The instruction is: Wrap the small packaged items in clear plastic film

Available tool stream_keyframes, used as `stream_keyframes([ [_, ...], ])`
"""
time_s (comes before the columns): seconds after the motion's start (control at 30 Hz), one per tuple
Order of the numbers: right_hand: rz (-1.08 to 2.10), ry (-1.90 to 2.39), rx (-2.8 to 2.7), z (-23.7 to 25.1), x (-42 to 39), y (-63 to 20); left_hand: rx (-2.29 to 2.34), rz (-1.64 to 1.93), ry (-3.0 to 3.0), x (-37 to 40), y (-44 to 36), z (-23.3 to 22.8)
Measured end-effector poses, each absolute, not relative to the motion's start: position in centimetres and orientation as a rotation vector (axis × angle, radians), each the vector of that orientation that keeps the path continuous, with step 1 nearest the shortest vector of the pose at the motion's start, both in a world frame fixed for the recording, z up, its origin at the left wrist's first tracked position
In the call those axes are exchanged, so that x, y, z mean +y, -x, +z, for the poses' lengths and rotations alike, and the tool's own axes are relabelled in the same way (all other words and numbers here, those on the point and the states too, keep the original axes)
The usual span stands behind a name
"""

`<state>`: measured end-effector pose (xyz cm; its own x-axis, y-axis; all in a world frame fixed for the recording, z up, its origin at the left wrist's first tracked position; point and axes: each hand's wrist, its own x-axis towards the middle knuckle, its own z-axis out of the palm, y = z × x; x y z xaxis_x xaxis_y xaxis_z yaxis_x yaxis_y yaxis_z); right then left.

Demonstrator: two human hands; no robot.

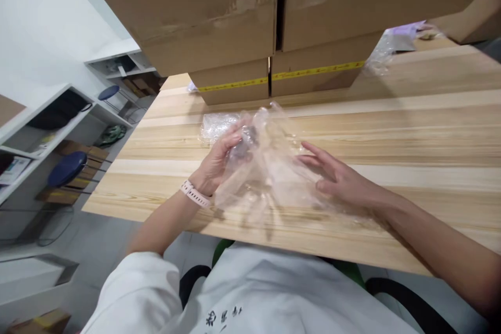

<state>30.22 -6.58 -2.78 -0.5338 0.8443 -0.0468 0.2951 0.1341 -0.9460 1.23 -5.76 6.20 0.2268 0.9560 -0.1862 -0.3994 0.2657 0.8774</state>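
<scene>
My left hand [219, 159], with a pale pink band on its wrist, grips a small dark grey object [246, 141] covered in clear plastic. What kind of object it is cannot be made out. Loose, crumpled clear plastic wrap [277, 167] spreads from it over the wooden table [410, 151]. On the other side, my right hand [332, 175] is half spread, its fingers at the edge of the wrap; motion blurs the contact. A piece of bubble wrap [219, 126] lies flat behind my left hand.
Stacked cardboard boxes [203, 15] rise at the back of the table, the lower ones with yellow tape [317, 71]. More clear plastic [381, 55] lies at the back right. White shelves [50, 135] and blue stools [67, 168] stand on the left.
</scene>
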Motion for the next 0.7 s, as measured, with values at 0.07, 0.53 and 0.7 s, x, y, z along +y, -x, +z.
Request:
stream_keyframes([
  [0.07, 1.677, 1.055, -1.786, -2.1, -7.4, -29.8, 0.795, 1.112, -0.885, -4.7, -3.4, 6.4],
  [0.53, 1.580, 1.104, -1.309, -0.1, -6.1, -29.1, 0.993, 1.200, -1.825, -1.7, -13.8, 0.4],
  [0.7, 1.559, 1.091, -1.314, -0.7, -6.3, -28.6, 1.081, 0.901, -2.104, -1.7, -14.5, -1.1],
])
